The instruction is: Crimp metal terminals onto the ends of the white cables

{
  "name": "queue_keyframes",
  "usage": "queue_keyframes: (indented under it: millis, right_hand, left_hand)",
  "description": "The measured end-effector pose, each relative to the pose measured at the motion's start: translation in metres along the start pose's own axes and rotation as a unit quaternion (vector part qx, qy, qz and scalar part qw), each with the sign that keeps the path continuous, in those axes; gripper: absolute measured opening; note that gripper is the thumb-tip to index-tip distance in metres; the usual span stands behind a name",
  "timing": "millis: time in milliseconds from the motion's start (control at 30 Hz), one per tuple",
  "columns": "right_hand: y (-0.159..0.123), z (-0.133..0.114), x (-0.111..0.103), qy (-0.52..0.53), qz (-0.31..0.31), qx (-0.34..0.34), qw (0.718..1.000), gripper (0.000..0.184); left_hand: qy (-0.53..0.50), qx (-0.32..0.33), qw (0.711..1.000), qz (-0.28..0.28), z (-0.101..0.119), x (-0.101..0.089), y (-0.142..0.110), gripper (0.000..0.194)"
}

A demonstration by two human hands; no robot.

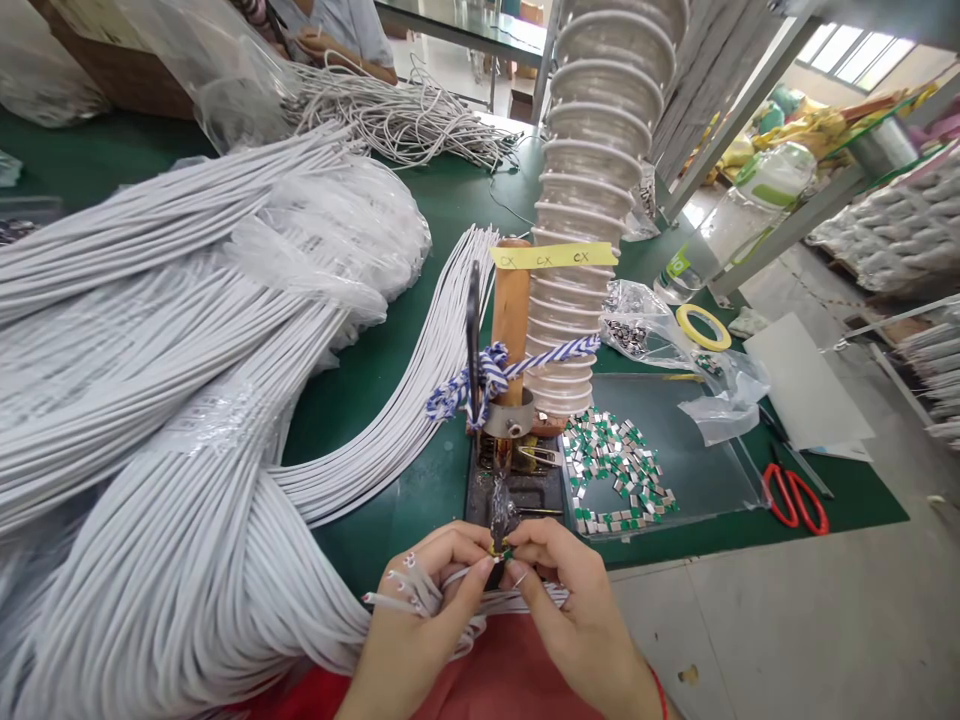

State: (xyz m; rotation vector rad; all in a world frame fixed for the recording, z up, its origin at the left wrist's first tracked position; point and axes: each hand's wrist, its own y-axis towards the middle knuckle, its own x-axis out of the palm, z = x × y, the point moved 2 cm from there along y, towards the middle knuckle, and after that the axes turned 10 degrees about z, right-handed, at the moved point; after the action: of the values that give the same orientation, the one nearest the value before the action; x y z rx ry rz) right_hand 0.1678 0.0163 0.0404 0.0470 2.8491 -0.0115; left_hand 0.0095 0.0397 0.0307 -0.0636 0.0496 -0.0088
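Note:
My left hand (427, 600) is closed around several white cables (405, 603), their cut ends sticking out past the fingers. Its thumb and forefinger pinch one cable end just under the tip of a soldering iron (500, 500). Opposite it, my right hand (574, 600) is closed in a pinch on a small green connector board (508, 553), mostly hidden by the fingertips. The iron has a wooden handle (510, 315) and points down, with a blue-and-white cord (491, 380) tied around it. Beneath it lies a dark metal base (480, 500).
Large bundles of white cables (165, 400) fill the left. Many small connectors (619, 475) lie on a clear sheet at right, near red scissors (796, 497) and a yellow tape roll (703, 327). A ribbed duct (592, 180) rises behind the iron. Another person's arm (367, 62) shows at the back.

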Motion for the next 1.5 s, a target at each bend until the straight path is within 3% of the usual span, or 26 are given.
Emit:
queue_keyframes:
  millis: [167,267,367,633,967,1300,1500]
  right_hand:
    - [0.002,-0.001,-0.007,-0.028,0.018,-0.013,0.999,0.019]
    - [0.004,0.002,-0.011,0.006,0.044,-0.013,0.999,0.005]
    - [0.004,0.005,-0.01,0.015,0.062,-0.018,0.998,0.016]
    - [0.007,0.0,0.005,0.038,0.084,-0.041,0.995,0.015]
    - [0.009,-0.007,0.008,0.091,0.107,-0.069,0.988,0.017]
    - [0.003,0.001,0.006,0.072,0.102,-0.048,0.991,0.013]
    - [0.01,-0.004,0.003,0.03,0.009,-0.011,0.999,0.008]
  left_hand:
    - [0.021,-0.003,1.0,0.0,0.0,0.0,-0.001,0.019]
    - [0.047,0.002,0.999,0.011,0.003,-0.001,0.0,0.02]
    - [0.059,0.017,0.998,0.023,0.009,-0.004,0.001,0.019]
    - [0.055,0.02,0.998,0.034,0.014,-0.004,0.004,0.019]
    - [0.068,0.055,0.996,0.036,0.024,-0.006,0.006,0.019]
    - [0.051,-0.002,0.998,0.041,0.017,-0.005,0.003,0.019]
    - [0.042,-0.022,0.999,0.02,0.009,-0.004,-0.001,0.021]
